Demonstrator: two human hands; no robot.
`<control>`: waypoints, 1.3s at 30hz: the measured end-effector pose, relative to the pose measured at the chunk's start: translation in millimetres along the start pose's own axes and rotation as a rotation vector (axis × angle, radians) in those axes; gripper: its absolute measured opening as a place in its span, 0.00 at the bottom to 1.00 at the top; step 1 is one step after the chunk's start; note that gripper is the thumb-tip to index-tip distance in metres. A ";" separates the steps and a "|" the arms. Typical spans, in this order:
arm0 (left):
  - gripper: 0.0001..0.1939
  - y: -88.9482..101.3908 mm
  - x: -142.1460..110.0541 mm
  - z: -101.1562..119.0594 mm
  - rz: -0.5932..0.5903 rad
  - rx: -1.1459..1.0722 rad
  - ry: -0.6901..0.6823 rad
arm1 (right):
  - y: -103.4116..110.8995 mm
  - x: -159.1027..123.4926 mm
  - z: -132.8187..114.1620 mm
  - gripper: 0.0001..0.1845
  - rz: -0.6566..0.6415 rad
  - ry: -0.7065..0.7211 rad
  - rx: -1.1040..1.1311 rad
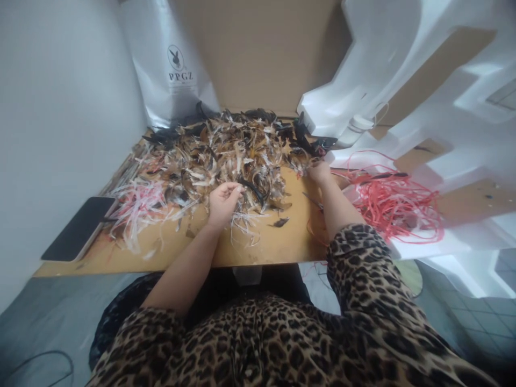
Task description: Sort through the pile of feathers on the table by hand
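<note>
My left hand (224, 203) is above the front of a large heap of brown, black and cream feathers (226, 150). Its thumb and fingers are pinched together, and a dark curved feather (253, 192) extends from the fingertips. My right hand (320, 171) reaches to the right end of the heap, close to dark feathers and a dark object with reddish parts (322, 145). Its fingers are hidden from me, so what they hold does not show. Under my right forearm, the thin metal blades of what look like scissors (312, 200) lie on the board.
Tangled red plastic string (397, 207) lies right of my right arm, beside white foam pieces (355, 64). Pink-and-white strips (139, 209) and a dark-screened phone (78, 228) lie at left. A printed white bag (173, 70) and a brown cardboard panel (262, 54) stand behind.
</note>
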State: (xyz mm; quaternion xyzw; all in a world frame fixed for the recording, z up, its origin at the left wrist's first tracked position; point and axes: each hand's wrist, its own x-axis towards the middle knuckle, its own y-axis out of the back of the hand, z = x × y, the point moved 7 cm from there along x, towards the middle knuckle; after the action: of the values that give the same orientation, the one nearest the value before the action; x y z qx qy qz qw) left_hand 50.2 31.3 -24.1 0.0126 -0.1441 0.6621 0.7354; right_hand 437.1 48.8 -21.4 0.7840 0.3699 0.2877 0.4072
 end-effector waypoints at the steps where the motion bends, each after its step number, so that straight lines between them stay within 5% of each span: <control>1: 0.10 0.6 0.3 -0.4 -0.001 0.004 0.000 | -1.6 -1.7 0.6 0.13 -0.027 -0.033 -0.039; 9: 0.08 2.1 -0.3 8.6 0.012 -0.009 -0.013 | 29.1 -32.2 -13.3 0.12 0.027 -0.048 -0.204; 14: 0.05 5.4 0.2 17.6 0.045 -0.038 -0.022 | 51.0 -82.9 -75.1 0.12 0.187 0.295 -0.115; 17: 0.05 8.0 0.7 21.8 0.057 -0.043 -0.045 | 41.7 -120.8 -115.0 0.09 0.056 0.453 0.137; 21: 0.07 11.6 1.5 23.7 0.073 -0.034 -0.079 | 7.8 -173.0 -159.5 0.06 -0.297 0.581 0.364; 24: 0.09 13.0 2.5 23.1 0.077 -0.050 -0.095 | -18.8 -214.1 -183.8 0.08 -0.507 0.701 0.255; 29: 0.10 12.6 3.5 24.6 0.067 -0.074 -0.118 | -35.6 -255.8 -201.2 0.12 -0.548 0.884 -0.018; 33: 0.10 12.8 3.4 25.5 0.075 -0.078 -0.099 | -25.3 -251.3 -202.5 0.11 -0.720 0.898 0.222; 39: 0.10 16.6 5.7 24.1 0.112 -0.064 -0.097 | 2.1 -176.1 -191.0 0.07 -0.358 0.560 0.605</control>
State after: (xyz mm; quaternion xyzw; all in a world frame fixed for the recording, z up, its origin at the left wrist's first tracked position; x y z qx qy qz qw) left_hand 29.8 33.8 -2.6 0.0133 -0.2010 0.6957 0.6895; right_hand 195.4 -14.1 50.1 0.6834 0.6630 0.2929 0.0871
